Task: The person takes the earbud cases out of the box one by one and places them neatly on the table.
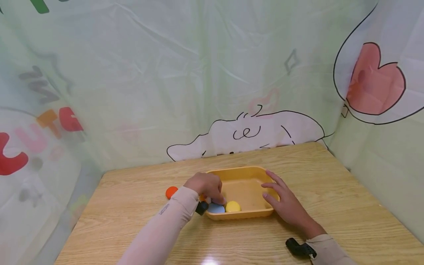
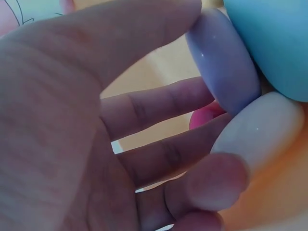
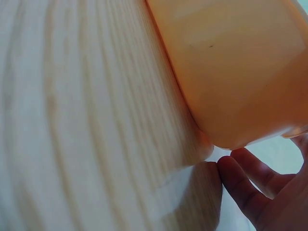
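Observation:
My left hand (image 1: 206,184) reaches down into the left end of a yellow-orange plastic tray (image 1: 246,213). In the left wrist view, its thumb and index finger pinch a rounded purple disc (image 2: 224,62). A white rounded piece (image 2: 262,130) lies against that disc, close by the other fingertips. Beside both is a light blue piece (image 2: 276,48), and a bit of pink (image 2: 202,118) shows behind the fingers. My right hand (image 1: 288,202) is at the tray's right end, fingers spread and relaxed over the rim. A yellow disc (image 1: 233,206) lies inside along the near wall.
An orange-red disc (image 1: 171,192) lies on the wooden table (image 1: 132,221), left of the tray. A printed curtain (image 1: 149,92) hangs behind the table and along its sides. Black wrist cameras (image 1: 299,248) are strapped to both wrists.

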Tool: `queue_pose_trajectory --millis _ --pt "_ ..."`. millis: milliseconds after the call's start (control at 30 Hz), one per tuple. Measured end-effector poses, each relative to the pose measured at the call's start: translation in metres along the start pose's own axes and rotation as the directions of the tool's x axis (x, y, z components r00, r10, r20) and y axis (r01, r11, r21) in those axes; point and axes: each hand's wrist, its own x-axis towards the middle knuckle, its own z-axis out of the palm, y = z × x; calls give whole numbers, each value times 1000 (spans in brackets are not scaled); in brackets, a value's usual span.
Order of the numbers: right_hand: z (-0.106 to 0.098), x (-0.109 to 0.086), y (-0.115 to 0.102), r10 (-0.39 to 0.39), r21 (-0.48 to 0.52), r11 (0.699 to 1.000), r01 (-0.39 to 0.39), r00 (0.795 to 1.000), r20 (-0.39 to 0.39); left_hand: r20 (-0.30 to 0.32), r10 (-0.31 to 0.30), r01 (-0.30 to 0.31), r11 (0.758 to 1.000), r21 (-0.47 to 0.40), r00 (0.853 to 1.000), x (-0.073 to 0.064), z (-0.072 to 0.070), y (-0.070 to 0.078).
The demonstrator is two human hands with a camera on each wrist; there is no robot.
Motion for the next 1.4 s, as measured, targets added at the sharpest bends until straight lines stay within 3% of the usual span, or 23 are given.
queue_pose_trajectory --millis 400,733,933,1100,1400 --pt "0 -1 3 2 3 1000 -2 1000 2 6 21 -21 999 33 1000 5 0 1" --pt "1 -2 4 8 -1 1000 -8 1000 1 -2 24 -24 997 -71 1000 3 2 -1" --pt "1 -2 2 5 -15 1000 -5 1000 -4 -30 51 -54 994 -95 998 2 2 -3" --pt "0 0 0 17 -3 1000 -17 1000 -1 -65 80 -84 995 -60 995 4 0 -5" --pt "1 0 3 1 12 1000 -1 1000 -4 -166 136 -144 989 -37 977 6 -2 -9"
